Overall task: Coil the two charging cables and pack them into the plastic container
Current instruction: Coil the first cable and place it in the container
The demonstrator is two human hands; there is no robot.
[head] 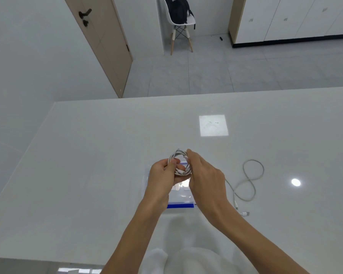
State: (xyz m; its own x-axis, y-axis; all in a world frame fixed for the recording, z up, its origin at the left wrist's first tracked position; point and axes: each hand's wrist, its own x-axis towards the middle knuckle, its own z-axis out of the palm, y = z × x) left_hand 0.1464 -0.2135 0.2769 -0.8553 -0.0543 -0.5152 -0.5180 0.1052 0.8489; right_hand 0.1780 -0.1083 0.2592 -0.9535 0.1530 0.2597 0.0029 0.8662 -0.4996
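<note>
Grip: left hand (162, 174), right hand (205, 176) on coiled cable (178, 154), ring face-on to camera.

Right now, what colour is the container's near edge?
Blue, along the container edge; head view shows it best.

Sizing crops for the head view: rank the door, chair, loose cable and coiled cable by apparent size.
1. door
2. chair and loose cable: alike in extent, unranked; the chair stands farther off
3. coiled cable

white cable (179, 162), seemingly blue-edged container (181, 205)
</note>
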